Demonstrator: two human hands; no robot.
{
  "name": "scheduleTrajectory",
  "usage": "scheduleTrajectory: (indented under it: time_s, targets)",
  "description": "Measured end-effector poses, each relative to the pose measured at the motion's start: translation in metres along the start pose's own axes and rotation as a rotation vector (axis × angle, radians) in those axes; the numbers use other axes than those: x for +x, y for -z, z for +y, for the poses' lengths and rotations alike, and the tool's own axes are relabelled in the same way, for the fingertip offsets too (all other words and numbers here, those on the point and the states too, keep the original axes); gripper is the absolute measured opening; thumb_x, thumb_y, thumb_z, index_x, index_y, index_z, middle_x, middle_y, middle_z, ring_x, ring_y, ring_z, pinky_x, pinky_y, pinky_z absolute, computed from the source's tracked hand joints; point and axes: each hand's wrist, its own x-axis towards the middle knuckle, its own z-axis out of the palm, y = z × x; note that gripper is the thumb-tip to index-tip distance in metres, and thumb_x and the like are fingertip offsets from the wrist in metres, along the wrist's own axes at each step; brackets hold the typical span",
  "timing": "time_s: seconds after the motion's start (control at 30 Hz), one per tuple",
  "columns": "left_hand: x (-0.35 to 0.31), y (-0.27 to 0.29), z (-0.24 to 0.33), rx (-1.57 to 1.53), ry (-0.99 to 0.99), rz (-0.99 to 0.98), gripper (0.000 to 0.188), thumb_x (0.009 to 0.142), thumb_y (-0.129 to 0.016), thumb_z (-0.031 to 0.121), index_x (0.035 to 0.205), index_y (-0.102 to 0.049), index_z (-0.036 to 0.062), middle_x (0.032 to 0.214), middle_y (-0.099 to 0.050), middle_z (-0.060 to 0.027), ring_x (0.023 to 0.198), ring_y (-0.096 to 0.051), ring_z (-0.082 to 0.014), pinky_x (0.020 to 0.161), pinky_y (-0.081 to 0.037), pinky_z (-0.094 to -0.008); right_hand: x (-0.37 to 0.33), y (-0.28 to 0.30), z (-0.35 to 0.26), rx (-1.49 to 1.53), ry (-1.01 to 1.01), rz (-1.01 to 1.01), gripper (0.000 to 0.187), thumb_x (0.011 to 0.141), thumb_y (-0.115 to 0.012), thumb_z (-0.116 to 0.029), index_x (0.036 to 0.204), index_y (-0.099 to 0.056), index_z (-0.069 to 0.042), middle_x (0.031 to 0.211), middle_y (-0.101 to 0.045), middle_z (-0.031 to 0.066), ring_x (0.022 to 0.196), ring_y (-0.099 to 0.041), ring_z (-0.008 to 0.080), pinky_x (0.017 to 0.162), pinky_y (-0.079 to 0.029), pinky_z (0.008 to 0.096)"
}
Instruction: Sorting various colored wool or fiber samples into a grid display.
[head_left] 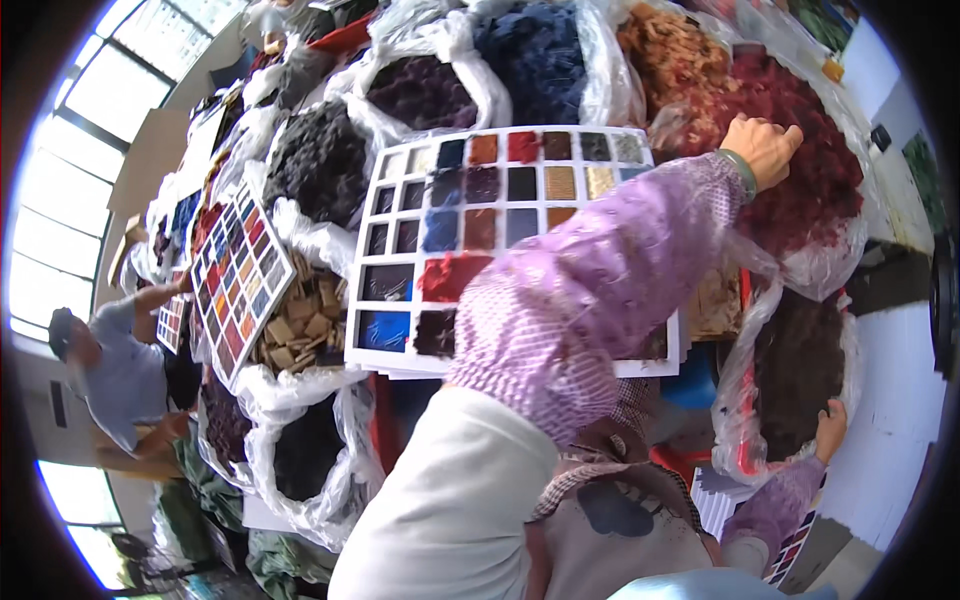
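My left arm, in a purple sleeve cover, reaches across to the far right. Its hand (762, 152) is closed, fingers curled at a heap of dark red fibre (815, 165) in a clear plastic bag; what the fingertips hold is hidden. Under that forearm lies a white sample board (362, 225) with a grid of coloured fibre squares, and loose red fluff (450, 276) fills one cell. Lower right, my right hand (830, 430) is curled by the rim of a plastic-lined bag of dark brown fibre (800, 375); I cannot make out anything in it.
Open bags of orange (670, 55), navy (530, 60), dark purple (420, 92) and charcoal fibre (318, 160) crowd the far side. A second sample board (240, 275) leans at left above small tan pieces (305, 315). Farther left, another person (125, 370) reaches toward the bags.
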Motion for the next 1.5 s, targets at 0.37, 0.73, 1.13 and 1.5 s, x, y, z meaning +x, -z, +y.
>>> scheduleTrajectory:
  time_s: [0.37, 0.73, 1.13, 1.5]
  targets:
    - [-0.296, 0.344, -0.136, -0.286, 0.900, -0.037, 0.026, 0.071, -0.057, 0.008, 0.096, -0.058, 0.0046, 0.071, -0.063, -0.0104, 0.062, -0.062, -0.0160, 0.050, -0.052, -0.0258, -0.059, 0.119, -0.428, 0.840, 0.461, -0.281, 0.033, 0.084, -0.053, -0.008, 0.116, -0.049, -0.010, 0.089, -0.057, -0.0010, 0.069, -0.050, 0.0034, 0.052, -0.036, 0.0159]
    - [-0.376, 0.298, -0.128, 0.080, 0.829, -0.083, 0.025, 0.068, -0.058, 0.013, 0.092, -0.065, 0.0129, 0.093, -0.061, -0.0145, 0.086, -0.057, -0.0303, 0.081, -0.044, -0.0394, -0.235, 0.061, -0.637, 0.501, 1.921, 0.230, 0.011, 0.064, -0.059, -0.008, 0.073, -0.055, -0.006, 0.070, -0.048, -0.0001, 0.062, -0.052, 0.0101, 0.052, -0.045, 0.0220]
    - [-0.408, 0.272, -0.108, 0.236, 0.508, -0.247, 0.042, 0.087, -0.043, 0.030, 0.129, -0.038, 0.0307, 0.139, -0.027, -0.0078, 0.129, -0.018, -0.0325, 0.097, -0.022, -0.0525, -0.230, 0.035, -0.661, 0.506, 1.861, -0.191, 0.013, 0.065, -0.066, -0.018, 0.074, -0.064, -0.009, 0.079, -0.056, 0.0016, 0.081, -0.052, 0.0183, 0.072, -0.044, 0.0303]
    - [-0.530, 0.388, -0.061, 0.407, 1.024, 0.445, 0.018, 0.076, -0.055, 0.005, 0.090, -0.064, 0.0115, 0.082, -0.063, -0.0081, 0.075, -0.060, -0.0243, 0.065, -0.048, -0.0321, -0.303, 0.014, -0.837, 0.157, 2.124, -0.088, 0.010, 0.072, -0.051, -0.008, 0.075, -0.061, -0.009, 0.073, -0.061, 0.0085, 0.070, -0.063, 0.0275, 0.057, -0.051, 0.0362]
